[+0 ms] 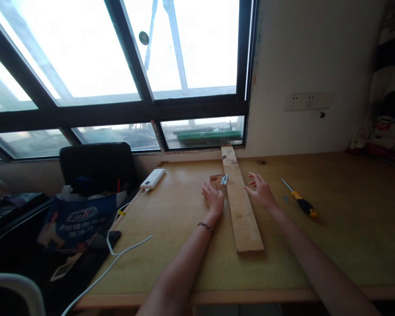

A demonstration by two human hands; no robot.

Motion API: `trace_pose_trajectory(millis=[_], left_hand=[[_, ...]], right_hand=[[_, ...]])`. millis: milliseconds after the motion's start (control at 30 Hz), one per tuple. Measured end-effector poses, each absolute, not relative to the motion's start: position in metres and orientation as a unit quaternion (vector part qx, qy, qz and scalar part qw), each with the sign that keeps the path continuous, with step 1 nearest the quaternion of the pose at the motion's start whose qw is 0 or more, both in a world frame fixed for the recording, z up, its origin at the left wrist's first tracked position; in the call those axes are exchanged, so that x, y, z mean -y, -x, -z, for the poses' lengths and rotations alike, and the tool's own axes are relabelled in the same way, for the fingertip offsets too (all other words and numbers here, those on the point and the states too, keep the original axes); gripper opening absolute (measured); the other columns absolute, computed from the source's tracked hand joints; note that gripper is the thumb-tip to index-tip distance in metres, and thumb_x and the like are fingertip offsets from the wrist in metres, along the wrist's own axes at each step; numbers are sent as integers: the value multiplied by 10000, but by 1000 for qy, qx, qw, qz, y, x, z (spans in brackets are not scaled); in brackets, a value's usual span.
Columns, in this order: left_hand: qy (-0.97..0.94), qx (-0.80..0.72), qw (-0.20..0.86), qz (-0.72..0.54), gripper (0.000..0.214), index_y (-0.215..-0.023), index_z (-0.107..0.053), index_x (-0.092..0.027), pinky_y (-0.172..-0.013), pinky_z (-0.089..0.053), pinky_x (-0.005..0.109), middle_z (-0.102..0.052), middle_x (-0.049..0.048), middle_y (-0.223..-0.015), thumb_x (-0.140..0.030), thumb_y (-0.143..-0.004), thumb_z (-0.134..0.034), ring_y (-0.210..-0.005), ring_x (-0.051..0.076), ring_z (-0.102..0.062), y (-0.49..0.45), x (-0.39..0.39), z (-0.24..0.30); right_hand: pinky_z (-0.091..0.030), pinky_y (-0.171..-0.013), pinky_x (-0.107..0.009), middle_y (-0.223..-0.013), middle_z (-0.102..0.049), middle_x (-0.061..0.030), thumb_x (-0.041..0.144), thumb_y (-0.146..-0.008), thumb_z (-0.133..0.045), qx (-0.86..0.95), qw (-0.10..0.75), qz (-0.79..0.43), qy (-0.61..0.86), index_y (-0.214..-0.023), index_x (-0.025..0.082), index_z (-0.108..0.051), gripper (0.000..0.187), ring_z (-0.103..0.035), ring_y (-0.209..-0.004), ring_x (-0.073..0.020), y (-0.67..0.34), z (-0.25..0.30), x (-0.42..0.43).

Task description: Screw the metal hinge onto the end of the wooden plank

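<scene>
A long wooden board lies on the table, running from near the window toward the front. A small metal hinge rests at its left edge, partly over a small brown wood piece beside the board. My left hand is just in front of that piece, its fingers bent and apart; whether the fingertips touch the wood I cannot tell. To the right of the board is my right hand, fingers spread and holding nothing. Farther right lie a yellow-and-black screwdriver and small screws.
A white power bank with a white cable lies at the table's left edge. Beyond that edge are a black chair and a blue bag. The window and wall bound the table at the back.
</scene>
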State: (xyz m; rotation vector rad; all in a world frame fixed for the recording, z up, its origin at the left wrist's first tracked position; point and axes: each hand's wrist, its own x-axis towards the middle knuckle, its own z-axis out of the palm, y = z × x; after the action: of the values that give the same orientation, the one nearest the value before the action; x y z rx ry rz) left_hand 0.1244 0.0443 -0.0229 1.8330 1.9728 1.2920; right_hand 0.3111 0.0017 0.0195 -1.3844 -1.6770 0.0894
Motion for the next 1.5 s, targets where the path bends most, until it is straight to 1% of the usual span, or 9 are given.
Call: trace_pose_trajectory(millis=[167,400,567,767,967,1067,1167,1367,1500], left_hand=[[-681,-554,37,-478,538,-1209,-386,-104,-1026,-218,447,-367,177,-1290,-90,-680,-483,-1240,270,-297,-107,-2,7],[-746,-407,21,-527,379,-1107,-473,-188,-994,-299,456,-456,110,-1213,-71,-751,-423,-1202,235,-352,-99,62,-33],[-797,-358,-12,-486,354,-1096,-505,-188,-1000,-320,443,-472,102,-1236,-67,-776,-410,-1233,216,-333,-99,89,-42],[-856,-308,-133,-394,428,-1227,-457,-204,-1064,-215,464,-468,88,-1296,-106,-812,-424,-1300,217,-270,-89,92,-43],[-883,-265,-176,-344,284,-1088,-555,-183,-1057,-209,452,-612,87,-1077,-161,-848,-406,-1195,206,-426,-81,69,-70],[-900,-290,-131,-297,188,-810,-603,-175,-892,-403,353,-640,62,-797,-218,-842,-422,-915,188,-578,-69,41,-87],[-836,-441,-61,-322,130,-799,-602,-171,-717,-448,309,-638,77,-756,-205,-783,-478,-781,201,-599,-57,0,-99],[-549,-632,386,-388,39,-664,-562,-108,-485,-461,284,-617,76,-624,-146,-668,-569,-400,99,-465,-50,-94,-97],[-485,-618,484,-385,74,-725,-524,-99,-523,-500,261,-603,52,-621,-102,-670,-573,-390,49,-425,-53,-128,-72]], right_hand=[[-390,-838,-424,-984,-590,-168,271,-790,-472,563,286,127,765,-1014,106,-567,294,-540,-948,-290,-410,8,70],[-379,-768,-387,-952,-590,-226,224,-799,-464,502,131,40,854,-1048,44,-519,312,-561,-908,-299,-453,30,95],[-367,-764,-399,-903,-596,-231,192,-781,-464,440,239,-2,866,-949,29,-565,255,-552,-908,-315,-444,17,89],[-411,-594,-275,-785,-620,-61,412,-671,-584,354,629,-366,588,-849,157,-601,312,-568,-732,-189,-342,-22,120],[-419,-581,-260,-796,-640,-76,449,-659,-642,368,575,-611,400,-861,147,-613,364,-568,-699,-159,-210,-63,147],[-433,-610,-278,-839,-639,-96,535,-713,-561,425,536,-634,360,-912,136,-597,447,-577,-721,-163,-208,-74,117],[-443,-683,-313,-896,-630,-100,563,-701,-559,516,532,-555,379,-1009,141,-545,523,-579,-795,-181,-236,-72,53],[-334,-950,-428,-1088,-575,-89,441,-524,-750,646,535,-276,470,-1336,199,-138,1046,-502,-1067,-228,-278,-23,-67],[-244,-1015,-438,-1137,-556,-86,407,-510,-770,726,455,-206,473,-1375,209,-21,1161,-409,-1184,-250,-272,-3,-91]])
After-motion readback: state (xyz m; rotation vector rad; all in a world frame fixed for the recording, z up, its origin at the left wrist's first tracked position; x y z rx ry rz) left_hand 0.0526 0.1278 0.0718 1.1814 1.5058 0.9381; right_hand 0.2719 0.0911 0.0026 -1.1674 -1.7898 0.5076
